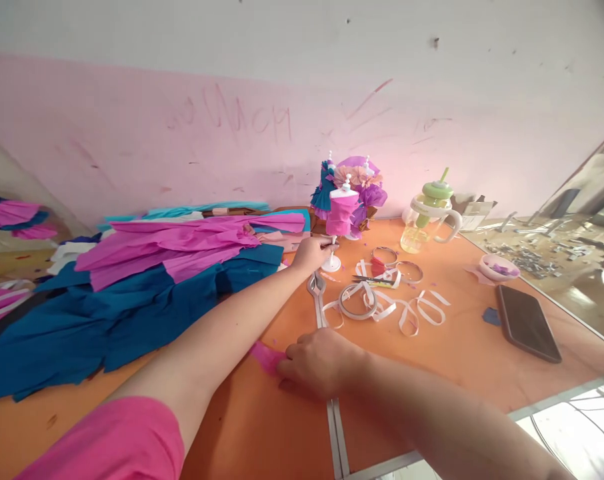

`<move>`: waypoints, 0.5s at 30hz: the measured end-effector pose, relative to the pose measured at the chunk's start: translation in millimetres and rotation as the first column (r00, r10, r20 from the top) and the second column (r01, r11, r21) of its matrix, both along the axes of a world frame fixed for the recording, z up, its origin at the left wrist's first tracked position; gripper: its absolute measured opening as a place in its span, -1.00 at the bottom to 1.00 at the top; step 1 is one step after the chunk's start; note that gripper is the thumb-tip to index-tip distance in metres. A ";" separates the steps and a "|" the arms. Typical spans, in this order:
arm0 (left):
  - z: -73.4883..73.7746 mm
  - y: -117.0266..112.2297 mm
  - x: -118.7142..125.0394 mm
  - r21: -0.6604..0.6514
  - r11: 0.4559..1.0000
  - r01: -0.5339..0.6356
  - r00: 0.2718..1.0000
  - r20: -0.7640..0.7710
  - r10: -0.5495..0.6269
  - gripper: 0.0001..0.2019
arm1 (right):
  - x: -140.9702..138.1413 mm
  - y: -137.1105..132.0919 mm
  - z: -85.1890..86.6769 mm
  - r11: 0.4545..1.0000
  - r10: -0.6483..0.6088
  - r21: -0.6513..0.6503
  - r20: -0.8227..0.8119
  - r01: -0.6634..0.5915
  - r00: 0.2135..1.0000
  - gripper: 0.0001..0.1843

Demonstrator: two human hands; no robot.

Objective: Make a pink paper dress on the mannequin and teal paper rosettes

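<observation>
We see the left hand [313,255] at the thin pole of a small dress form [341,215], fingers closed around it; the form stands upright on the orange table [432,363], wrapped in bright pink. Our right hand [322,361] lies nearer us, fingers curled over a scrap of pink paper [266,358]; we cannot tell whether it pinches or merely presses. Just beyond, we note scissors [375,281] among white ribbons [439,298]. Behind the form stand other dressed figures [323,192], close together. Left of them, we record folded magenta sheets [182,243] over dark blue ones [157,313]. Farther right: a lidded cup [437,193], a small bowl [487,269] and a phone [529,323].
</observation>
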State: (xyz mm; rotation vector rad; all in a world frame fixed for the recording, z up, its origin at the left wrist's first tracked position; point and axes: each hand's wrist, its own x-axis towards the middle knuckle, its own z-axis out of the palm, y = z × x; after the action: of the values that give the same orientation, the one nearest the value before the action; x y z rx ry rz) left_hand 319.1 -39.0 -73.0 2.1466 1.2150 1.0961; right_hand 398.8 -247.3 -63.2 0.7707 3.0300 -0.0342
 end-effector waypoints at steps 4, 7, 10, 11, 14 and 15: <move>-7.5 2.8 6.0 -0.020 1.000 0.015 0.998 -0.053 -0.016 -0.70 | 0.4 0.2 2.4 0.999 0.016 0.030 0.033 -0.017 0.999 -0.85; -8.5 8.7 6.3 -0.048 0.998 0.035 0.994 -0.097 -0.040 -0.72 | -0.2 -0.1 1.2 1.000 -0.008 0.025 0.053 0.007 0.999 -0.86; -0.9 11.0 -2.5 -0.070 0.997 0.035 0.989 -0.144 -0.045 -0.68 | -1.0 -0.9 -2.1 0.999 -0.041 0.010 0.039 0.040 0.998 -0.88; 4.1 8.2 -8.7 -0.065 0.998 0.024 0.987 -0.159 -0.034 -0.66 | -1.1 -1.0 -3.3 0.998 -0.057 0.007 0.033 0.057 0.998 -0.85; 22.9 -21.5 -38.1 -0.005 1.000 -0.003 0.980 -0.198 0.002 -0.61 | 0.5 0.2 -6.0 0.996 -0.086 0.007 0.019 0.086 0.996 -0.78; 28.5 -39.6 -50.6 0.018 1.000 0.004 0.977 -0.214 0.000 -0.65 | 1.5 1.1 -6.5 0.996 -0.087 0.008 0.009 0.087 0.996 -0.78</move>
State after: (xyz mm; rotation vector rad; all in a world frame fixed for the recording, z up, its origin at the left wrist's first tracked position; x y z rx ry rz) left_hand 268.5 -78.5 -44.4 2.3271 1.2996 0.8961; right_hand 400.3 -246.3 -69.7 0.9000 2.9878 -0.0195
